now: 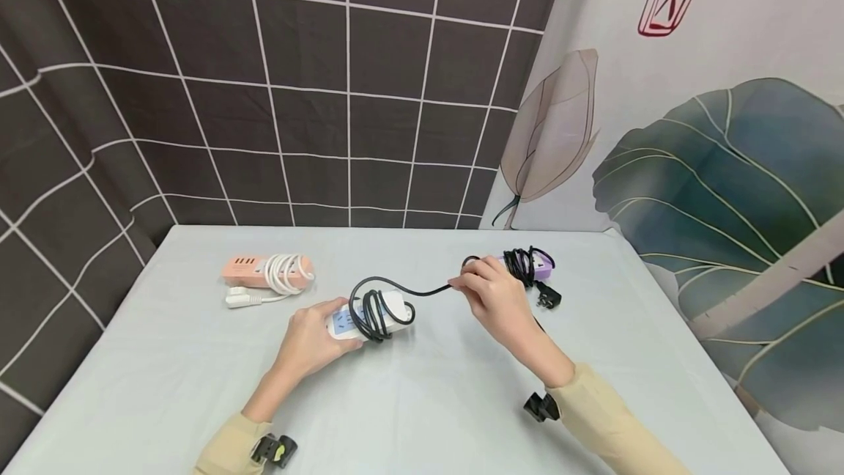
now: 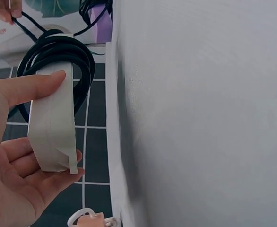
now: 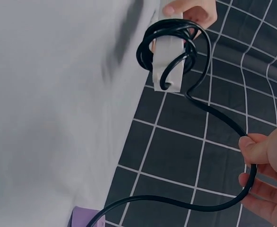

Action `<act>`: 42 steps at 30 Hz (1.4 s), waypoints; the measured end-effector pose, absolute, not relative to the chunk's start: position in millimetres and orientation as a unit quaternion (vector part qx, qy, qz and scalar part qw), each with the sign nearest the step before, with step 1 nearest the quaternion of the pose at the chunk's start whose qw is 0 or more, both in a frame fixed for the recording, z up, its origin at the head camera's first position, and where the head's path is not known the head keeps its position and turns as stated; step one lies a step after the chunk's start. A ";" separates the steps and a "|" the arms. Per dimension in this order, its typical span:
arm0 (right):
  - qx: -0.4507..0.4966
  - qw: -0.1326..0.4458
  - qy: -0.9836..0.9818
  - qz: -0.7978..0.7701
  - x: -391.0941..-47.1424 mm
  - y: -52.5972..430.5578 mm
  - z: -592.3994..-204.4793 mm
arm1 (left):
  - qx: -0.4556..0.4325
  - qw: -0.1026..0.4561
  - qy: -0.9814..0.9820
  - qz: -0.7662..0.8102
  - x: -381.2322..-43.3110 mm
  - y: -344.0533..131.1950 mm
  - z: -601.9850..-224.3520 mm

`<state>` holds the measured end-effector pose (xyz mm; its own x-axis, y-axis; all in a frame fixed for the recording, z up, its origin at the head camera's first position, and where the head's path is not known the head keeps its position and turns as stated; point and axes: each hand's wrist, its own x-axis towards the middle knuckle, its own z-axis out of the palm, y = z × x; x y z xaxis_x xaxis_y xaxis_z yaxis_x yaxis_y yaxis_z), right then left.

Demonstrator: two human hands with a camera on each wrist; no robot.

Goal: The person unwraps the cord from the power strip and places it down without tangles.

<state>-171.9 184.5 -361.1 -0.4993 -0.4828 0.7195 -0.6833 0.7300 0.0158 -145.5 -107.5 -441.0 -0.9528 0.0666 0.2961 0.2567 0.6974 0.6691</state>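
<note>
My left hand (image 1: pixel 310 341) grips a white power strip (image 1: pixel 343 322) by its left end, thumb along the near side and fingers on the far side. Several turns of black cord (image 1: pixel 374 317) are wound round the strip's middle. In the left wrist view the thumb presses the strip's white side (image 2: pixel 53 125) just below the coils. My right hand (image 1: pixel 493 297) pinches a loose stretch of the cord between thumb and fingers, to the right of the strip. The right wrist view shows the cord (image 3: pixel 219 116) curving from the coils to these fingers, then running on past them; its plug is hidden.
An orange power strip (image 1: pixel 245 270) with a wound white cord and white plug (image 1: pixel 242 297) lies at the back left of the white table (image 1: pixel 409 402). At the back right, beyond my right hand, lies a purple strip (image 1: pixel 543 267) with black cord and plug (image 1: pixel 549 295).
</note>
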 end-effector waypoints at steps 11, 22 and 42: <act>0.363 0.369 -0.844 0.140 -161.1 192.3 -366.5 | -0.081 0.120 -0.910 -0.387 -144.4 -107.4 -439.4; 0.370 0.380 -0.837 0.135 -146.0 201.3 -367.7 | -0.078 0.120 -0.911 -0.388 -143.9 -108.6 -440.0; 0.388 0.351 -0.842 0.127 -125.8 213.2 -383.0 | -0.065 0.114 -0.913 -0.386 -147.9 -110.1 -439.9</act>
